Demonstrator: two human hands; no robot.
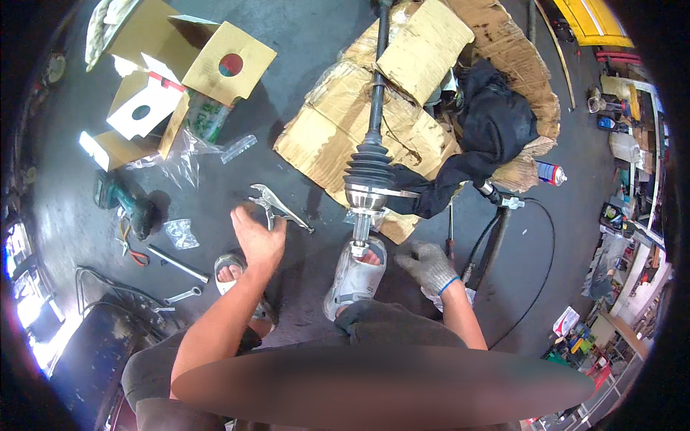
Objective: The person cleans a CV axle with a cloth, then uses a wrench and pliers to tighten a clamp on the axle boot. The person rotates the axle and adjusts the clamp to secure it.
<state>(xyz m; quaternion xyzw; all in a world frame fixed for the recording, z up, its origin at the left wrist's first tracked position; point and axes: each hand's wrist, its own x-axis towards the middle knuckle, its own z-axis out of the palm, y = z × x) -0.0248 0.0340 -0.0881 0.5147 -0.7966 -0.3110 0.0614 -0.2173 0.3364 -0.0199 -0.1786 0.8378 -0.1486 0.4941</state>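
Head view shows two hands (259, 242) (433, 269), one driveshaft (370, 164).

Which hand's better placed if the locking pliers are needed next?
Probably the left hand: it's right beside the locking pliers, contact unclear. The gloved right hand is farther off, across the axle shaft, nearer the screwdriver.

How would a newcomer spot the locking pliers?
Find the long black axle, upper centre, then go down and left to the bare left hand. The locking pliers are by its fingers. They're all silver; the other pliers, farther left, have red grips.
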